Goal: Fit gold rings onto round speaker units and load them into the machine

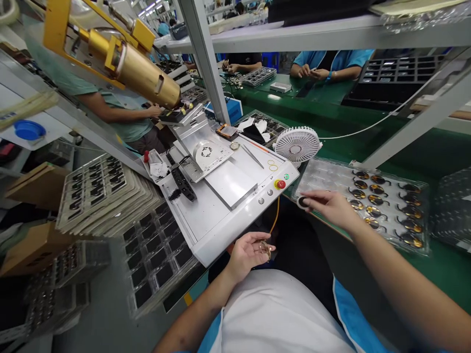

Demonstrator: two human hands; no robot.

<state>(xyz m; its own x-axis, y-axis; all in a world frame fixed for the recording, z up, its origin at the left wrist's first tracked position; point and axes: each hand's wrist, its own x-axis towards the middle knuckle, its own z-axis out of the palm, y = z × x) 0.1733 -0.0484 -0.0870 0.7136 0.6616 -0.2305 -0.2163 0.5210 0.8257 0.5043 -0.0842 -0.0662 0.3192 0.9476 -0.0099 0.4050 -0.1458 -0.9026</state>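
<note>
Cool white light falls from the ceiling lamps (149, 9), bright over the white machine (221, 242), glinting on its metal plate (230, 186) and leaving a pale glare spot on the green table (265, 104). Shade gathers around the lower-left boxes (24, 250). The far room looks soft; towards the sides, shapes stretch and the clear trays (451, 211) blur.

Your single view looks out from a camera worn on your head, facing forward and steeply down. Your white cloth shirt (279, 314) fills the bottom centre at close range; your bare left hand (246, 255) and bare right hand (327, 206) sit near, the white metal machine bed (195, 215) just beyond, the long green-topped workbench (324, 113) farther off.
</note>
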